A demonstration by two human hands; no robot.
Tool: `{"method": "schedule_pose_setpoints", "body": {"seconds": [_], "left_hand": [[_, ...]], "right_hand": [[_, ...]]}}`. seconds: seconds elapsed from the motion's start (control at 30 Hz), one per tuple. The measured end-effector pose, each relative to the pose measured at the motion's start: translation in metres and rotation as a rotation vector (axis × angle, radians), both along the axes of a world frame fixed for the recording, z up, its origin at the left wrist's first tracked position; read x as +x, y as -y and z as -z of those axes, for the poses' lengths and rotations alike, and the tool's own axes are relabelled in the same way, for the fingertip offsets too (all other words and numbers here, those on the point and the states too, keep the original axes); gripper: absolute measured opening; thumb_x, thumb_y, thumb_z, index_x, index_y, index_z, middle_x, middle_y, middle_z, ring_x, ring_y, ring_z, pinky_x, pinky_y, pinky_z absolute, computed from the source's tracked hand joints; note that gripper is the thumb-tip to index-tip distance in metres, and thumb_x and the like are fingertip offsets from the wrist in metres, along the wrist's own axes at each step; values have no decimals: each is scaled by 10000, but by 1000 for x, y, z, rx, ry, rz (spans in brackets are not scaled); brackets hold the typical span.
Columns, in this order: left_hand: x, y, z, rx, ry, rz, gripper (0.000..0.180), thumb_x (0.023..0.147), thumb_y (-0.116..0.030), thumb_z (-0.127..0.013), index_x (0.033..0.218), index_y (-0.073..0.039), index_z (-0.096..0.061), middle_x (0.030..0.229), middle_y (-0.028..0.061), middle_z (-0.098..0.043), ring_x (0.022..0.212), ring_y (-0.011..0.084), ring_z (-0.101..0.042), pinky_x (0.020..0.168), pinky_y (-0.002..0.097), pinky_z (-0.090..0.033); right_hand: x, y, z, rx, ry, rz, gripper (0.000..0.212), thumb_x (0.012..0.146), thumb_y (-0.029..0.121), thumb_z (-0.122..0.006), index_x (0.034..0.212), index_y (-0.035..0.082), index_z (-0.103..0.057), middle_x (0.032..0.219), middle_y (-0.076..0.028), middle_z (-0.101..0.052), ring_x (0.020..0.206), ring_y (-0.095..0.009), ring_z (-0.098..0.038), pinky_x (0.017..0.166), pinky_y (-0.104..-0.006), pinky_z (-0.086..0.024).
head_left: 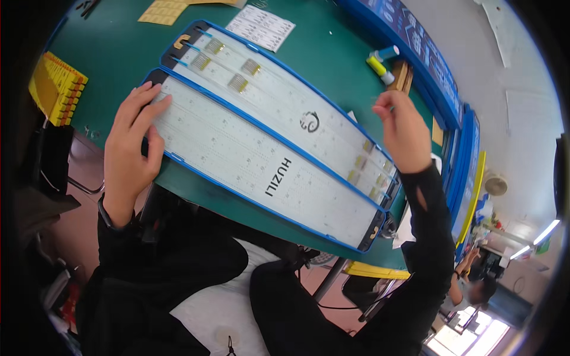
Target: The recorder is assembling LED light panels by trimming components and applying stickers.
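Note:
A long blue-edged case (219, 145) lies opened flat on the green table, its two whitish halves side by side. Small bundles of thin, yellowish wire-like pieces (238, 83) sit in the far half, some towards its left end and some towards its right. My left hand (133, 133) rests with fingers spread on the left corner of the near half. Above the right part of the far half, my right hand (405, 133) is raised, thumb and fingers pinched together. Whatever is between those fingertips is too small to make out.
A yellow stack of card-like pieces (58, 89) stands at the table's left edge. Behind the case lies a printed white sheet (260, 28). A yellow-and-white tube (380, 69) and a blue rack (409, 41) are at the right. Another person (469, 291) sits far right.

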State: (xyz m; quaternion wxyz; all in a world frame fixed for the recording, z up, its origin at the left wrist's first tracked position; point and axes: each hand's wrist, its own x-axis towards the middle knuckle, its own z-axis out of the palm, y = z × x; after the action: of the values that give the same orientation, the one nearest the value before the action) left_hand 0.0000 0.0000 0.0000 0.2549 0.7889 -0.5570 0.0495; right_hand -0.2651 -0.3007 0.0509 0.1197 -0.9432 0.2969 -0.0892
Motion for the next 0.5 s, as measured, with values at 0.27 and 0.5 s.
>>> {"method": "schedule_pose_setpoints", "body": {"seconds": [0.27, 0.5], "left_hand": [[-48, 29, -18, 14, -36, 125, 463, 828, -16, -529, 1289, -25, -572, 1300, 164, -577, 1264, 355, -520, 1113, 466, -365], [-157, 67, -16, 150, -215, 676, 599, 830, -253, -693, 1339, 16, -527, 1365, 161, -517, 1283, 340, -487, 1111, 494, -351]], "right_hand": [[-71, -97, -18, 226, 29, 125, 87, 878, 8, -610, 922, 32, -539, 860, -131, -578, 781, -334, -608, 660, -378, -479], [-75, -125, 0, 157, -36, 101, 97, 862, 78, -641, 873, 60, -547, 801, -91, -551, 740, -300, -591, 630, -393, -478]]}}
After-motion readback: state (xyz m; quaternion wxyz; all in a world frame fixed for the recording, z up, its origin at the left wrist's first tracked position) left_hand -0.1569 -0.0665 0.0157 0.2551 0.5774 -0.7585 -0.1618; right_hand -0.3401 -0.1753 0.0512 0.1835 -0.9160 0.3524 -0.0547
